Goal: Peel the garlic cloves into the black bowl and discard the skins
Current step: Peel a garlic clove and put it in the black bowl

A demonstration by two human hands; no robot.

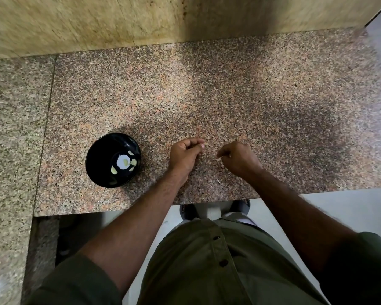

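Head view, sole camera: worn on the person's head, facing forward and steeply down, wide-angle with bent edges, above the left hand point(186, 154) and right hand point(238, 158). Range: close over the granite counter point(229, 95), both forearms reaching up from the lower edge toward the hands. Coverage: black bowl point(98, 165) left of the hands, wall beyond them, floor below them.

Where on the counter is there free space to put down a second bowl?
The granite counter is bare from the wall to the hands and right of the right hand. It is tight between the black bowl and the left hand.
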